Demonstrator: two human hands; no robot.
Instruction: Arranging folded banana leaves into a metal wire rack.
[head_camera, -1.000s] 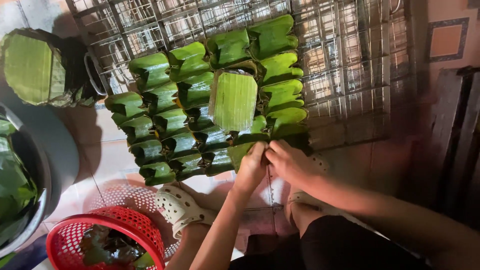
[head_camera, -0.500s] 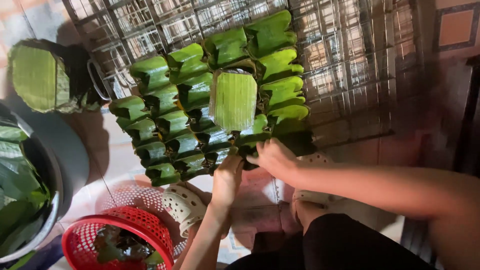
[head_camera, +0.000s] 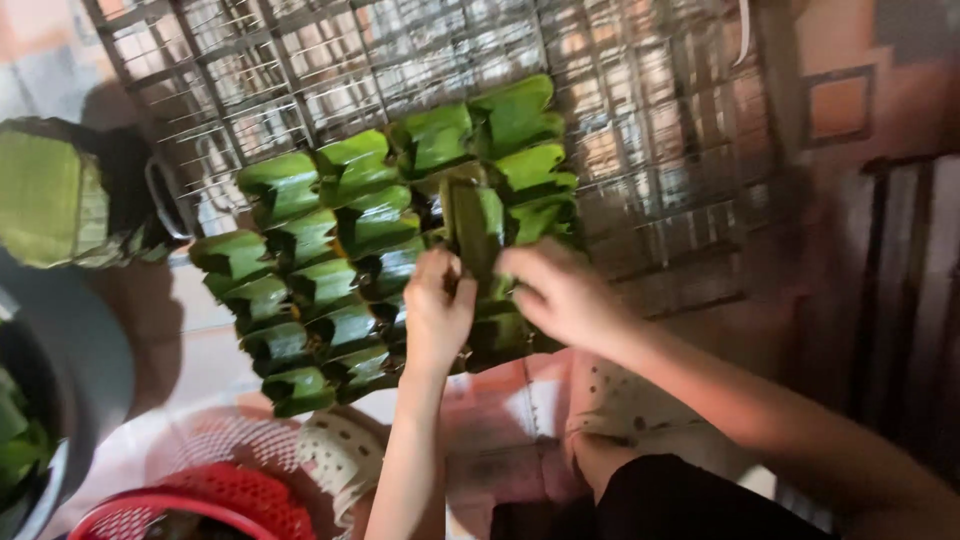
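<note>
Where the view begins at its left edge, a stack of folded banana leaves (head_camera: 45, 195) sits on a dark pot with a side handle, and below it a grey basin (head_camera: 75, 375) curves in with green leaves inside. A red plastic basket (head_camera: 215, 505) shows at the bottom, overlapping a white perforated basket (head_camera: 335, 455).

Rows of green leaf-wrapped parcels (head_camera: 330, 270) lie packed side by side on a wire mesh rack (head_camera: 400, 60) that rests on the tiled floor; the rows run on a slant from lower left to upper right.

The left hand (head_camera: 438, 310) comes up from below, its fingers closed around the lower end of a single leaf parcel (head_camera: 472, 225). That parcel is raised above the rows near their right end, its long axis nearly upright in the view, one end pointing away from the person toward the far side of the rack, the other down into the hands. The right hand (head_camera: 560, 295) reaches in from the lower right and pinches the same parcel's lower right side, thumb and fingers shut on it. Both hands meet at the parcel, almost touching.
</note>
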